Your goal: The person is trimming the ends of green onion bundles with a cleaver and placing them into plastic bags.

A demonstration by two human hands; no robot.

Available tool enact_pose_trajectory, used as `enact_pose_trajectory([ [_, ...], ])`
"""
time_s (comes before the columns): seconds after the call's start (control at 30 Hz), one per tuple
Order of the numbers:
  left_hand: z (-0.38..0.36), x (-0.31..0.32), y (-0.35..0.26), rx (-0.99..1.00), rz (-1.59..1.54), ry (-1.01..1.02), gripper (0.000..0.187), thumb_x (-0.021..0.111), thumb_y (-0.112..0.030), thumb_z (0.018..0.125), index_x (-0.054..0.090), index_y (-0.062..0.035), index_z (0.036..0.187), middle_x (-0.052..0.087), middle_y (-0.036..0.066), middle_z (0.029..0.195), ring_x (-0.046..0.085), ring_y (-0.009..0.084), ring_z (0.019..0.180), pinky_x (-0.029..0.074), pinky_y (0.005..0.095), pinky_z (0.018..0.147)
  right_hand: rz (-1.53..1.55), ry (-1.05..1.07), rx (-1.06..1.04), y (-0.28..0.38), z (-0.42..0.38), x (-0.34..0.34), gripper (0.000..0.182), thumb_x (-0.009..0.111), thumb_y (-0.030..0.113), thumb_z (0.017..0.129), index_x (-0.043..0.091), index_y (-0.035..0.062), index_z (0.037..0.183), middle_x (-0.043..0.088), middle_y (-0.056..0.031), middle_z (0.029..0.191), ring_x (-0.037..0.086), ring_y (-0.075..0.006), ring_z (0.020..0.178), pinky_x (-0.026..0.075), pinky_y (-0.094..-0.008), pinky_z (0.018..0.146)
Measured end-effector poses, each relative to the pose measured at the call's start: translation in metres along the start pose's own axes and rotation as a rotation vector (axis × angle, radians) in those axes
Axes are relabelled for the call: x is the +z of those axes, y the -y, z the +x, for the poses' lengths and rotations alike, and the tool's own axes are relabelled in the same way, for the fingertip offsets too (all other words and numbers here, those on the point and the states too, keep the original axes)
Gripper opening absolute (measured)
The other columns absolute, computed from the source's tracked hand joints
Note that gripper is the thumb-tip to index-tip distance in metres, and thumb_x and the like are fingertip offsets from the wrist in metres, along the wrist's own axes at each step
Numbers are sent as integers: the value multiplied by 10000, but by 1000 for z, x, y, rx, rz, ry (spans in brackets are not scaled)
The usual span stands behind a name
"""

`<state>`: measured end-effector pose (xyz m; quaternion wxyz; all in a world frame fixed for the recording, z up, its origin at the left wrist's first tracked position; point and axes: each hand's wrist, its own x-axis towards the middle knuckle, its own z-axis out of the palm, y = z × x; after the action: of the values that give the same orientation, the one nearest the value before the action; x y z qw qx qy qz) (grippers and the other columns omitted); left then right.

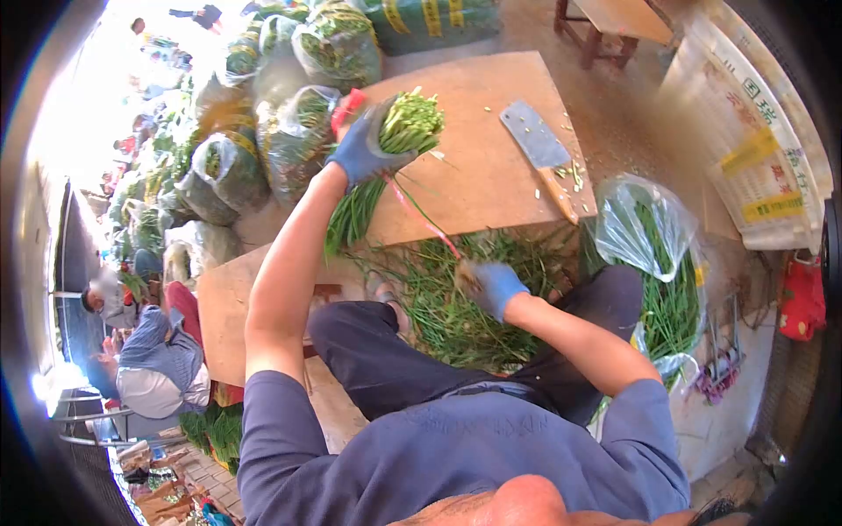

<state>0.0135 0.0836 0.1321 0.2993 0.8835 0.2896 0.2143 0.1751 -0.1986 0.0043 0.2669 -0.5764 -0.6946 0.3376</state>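
Gripping greens [412, 120], left hand [363, 149] has open board [474, 167] rightward.

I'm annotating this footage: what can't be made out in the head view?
All in the head view:
Green bundle: its middle, hidden by the left hand.
Right hand: finger placement on the pink tie, blurred.
Wooden bench: partly cut off by the top edge.
White panel: smallest print, too small.

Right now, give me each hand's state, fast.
Left hand: closed around a bundle of green stalks.
Right hand: closed, apparently holding the pink strip that runs from the bundle.
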Motion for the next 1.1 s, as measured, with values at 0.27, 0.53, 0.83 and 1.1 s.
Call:
enact_pose_trajectory([
  [0.27, -94, -90, -116, -123, -241, -212, 677, 839, -155, 770, 502, -19, 1341, 640, 62, 1213, 603, 131, 1062, 505, 308, 940, 300, -486, -140, 107, 28, -90, 543, 694, 437, 885, 587, 49, 1250, 663, -194, 1077, 668, -327, 926, 534, -415, 805],
  [0.53, -172, -79, -180, -63, -497, -271, 606, 819, -137, 793, 521, -20, 1308, 643, 61, 1201, 611, 144, 1075, 501, 331, 952, 119, -789, -655, 206, 25, -90, 318, 708, 253, 907, 627, 37, 1128, 670, -151, 995, 659, -211, 757, 523, -347, 675],
  [0.83, -212, -38, -208, -46, -1102, -273, 762, 834, -202, 730, 467, -37, 1377, 615, 90, 1245, 609, 226, 1131, 490, 376, 990, 605, -595, -750, 250, -50, -91, 121, 621, 73, 919, 617, 23, 1029, 623, -87, 882, 610, -205, 731, 500, -310, 697],
  [1.1, -225, 7, -214, -28, -1261, -251, 810, 830, -261, 708, 454, -19, 1383, 611, 119, 1236, 622, 244, 1103, 519, 381, 951, 824, -414, -480, 236, -105, -166, 224, 633, 253, 937, 614, 32, 907, 625, -63, 764, 605, -175, 664, 498, -339, 649],
])
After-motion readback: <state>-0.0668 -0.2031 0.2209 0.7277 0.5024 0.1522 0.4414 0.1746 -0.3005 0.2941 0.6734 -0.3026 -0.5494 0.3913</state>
